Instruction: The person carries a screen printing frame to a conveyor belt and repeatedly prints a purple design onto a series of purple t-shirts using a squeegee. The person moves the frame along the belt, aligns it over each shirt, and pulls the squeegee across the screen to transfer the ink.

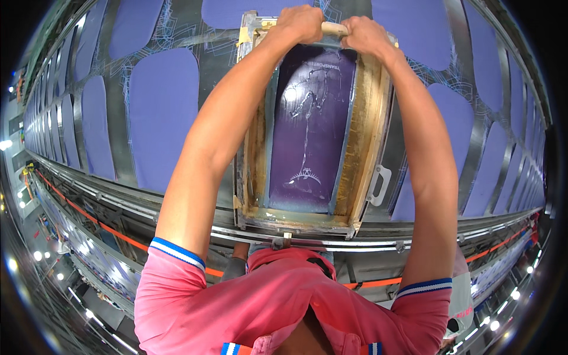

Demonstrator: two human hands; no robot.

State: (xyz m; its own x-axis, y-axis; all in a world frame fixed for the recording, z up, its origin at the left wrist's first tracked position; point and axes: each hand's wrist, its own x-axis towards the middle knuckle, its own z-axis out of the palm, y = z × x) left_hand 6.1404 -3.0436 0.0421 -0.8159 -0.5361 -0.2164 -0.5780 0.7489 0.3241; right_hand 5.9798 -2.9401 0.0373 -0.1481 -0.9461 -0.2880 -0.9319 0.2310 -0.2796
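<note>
Both my arms reach to the far end of a screen-printing frame (370, 148). There my left hand (300, 25) and my right hand (365, 36) are closed around the two ends of a squeegee (334, 28) with a pale rounded handle. Its blade edge is mostly hidden by my hands and the frame's far end. Inside the frame, the dark purple mesh (313, 142) carries a wet, glossy streak of ink or fluid down its middle. Light lettering and a small arched design show on the mesh. The frame lies flat on the long printing table.
Blue-violet rounded panels (164, 118) lie in rows on the dark table to both sides. A white handle (378, 185) sticks out at the frame's right side. Metal rails (402, 242) and an orange strip (112, 231) run along the table's near edge. Another person's pale garment (460, 302) shows at lower right.
</note>
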